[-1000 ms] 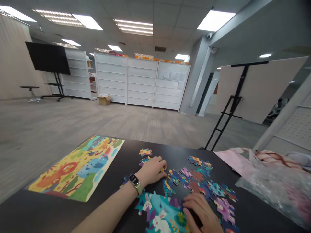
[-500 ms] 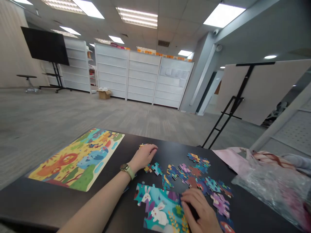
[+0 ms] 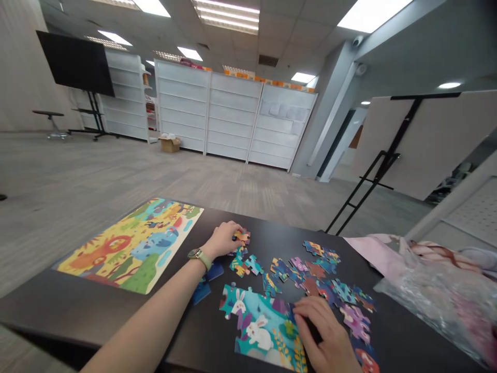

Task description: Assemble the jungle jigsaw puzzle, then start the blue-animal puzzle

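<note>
My left hand point(image 3: 225, 238), wearing a watch on its wrist, reaches to the far side of the table. Its bent fingers close on the edge of an orange puzzle piece point(image 3: 243, 237); the thumb is hidden. Teal and yellow puzzle pieces point(image 3: 239, 266) lie just below it. Under my right hand point(image 3: 324, 331), thumb and fingertips come together at the right edge of a joined puzzle section point(image 3: 264, 324) with two white rabbits on it. Beyond that hand several loose puzzle pieces point(image 3: 310, 269) are scattered, among them a purple piece point(image 3: 355, 322).
A colourful animal picture sheet point(image 3: 135, 246) lies on the left of the black table point(image 3: 128, 316). Blue pieces point(image 3: 202, 292) sit by my left forearm. Clear plastic wrapping point(image 3: 438, 295) and pink cloth point(image 3: 375, 251) cover the right end. A board on a stand point(image 3: 423, 140) stands beyond.
My left hand has drawn back to the left, uncovering the orange piece at its fingertips. My right hand stays at the joined section. The view has shifted slightly.
</note>
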Demonstrator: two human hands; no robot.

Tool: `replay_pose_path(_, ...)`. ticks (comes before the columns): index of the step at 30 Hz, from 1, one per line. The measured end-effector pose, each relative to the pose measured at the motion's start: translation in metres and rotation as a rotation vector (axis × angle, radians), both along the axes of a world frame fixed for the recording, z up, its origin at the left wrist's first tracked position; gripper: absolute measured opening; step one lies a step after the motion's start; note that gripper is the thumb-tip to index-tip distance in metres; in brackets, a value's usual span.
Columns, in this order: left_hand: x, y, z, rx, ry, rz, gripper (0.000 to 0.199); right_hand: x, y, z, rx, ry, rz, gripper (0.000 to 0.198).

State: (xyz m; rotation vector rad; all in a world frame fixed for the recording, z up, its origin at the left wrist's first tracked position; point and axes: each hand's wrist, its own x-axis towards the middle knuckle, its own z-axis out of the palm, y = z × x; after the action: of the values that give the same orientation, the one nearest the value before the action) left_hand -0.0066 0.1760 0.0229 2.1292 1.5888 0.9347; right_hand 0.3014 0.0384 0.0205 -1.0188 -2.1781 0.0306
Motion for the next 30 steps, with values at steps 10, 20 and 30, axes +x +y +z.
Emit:
replay_pose_path(10, -0.005, 0.009, 0.002, -0.003, -0.504, -0.079, 0.019, 0.002, 0.001, 0.000, -0.004, -0.005, -0.001, 0.012)
replay_pose_path(20, 0.008, 0.004, 0.000, -0.149, -0.655, -0.191, 0.024, 0.002, 0.000, 0.000, -0.029, -0.009, 0.005, 0.012)
replay_pose_path(30, 0.011, -0.003, 0.010, -0.180, -0.684, -0.231, 0.023, 0.002, -0.007, 0.009, -0.059, -0.176, 0.041, 0.025)
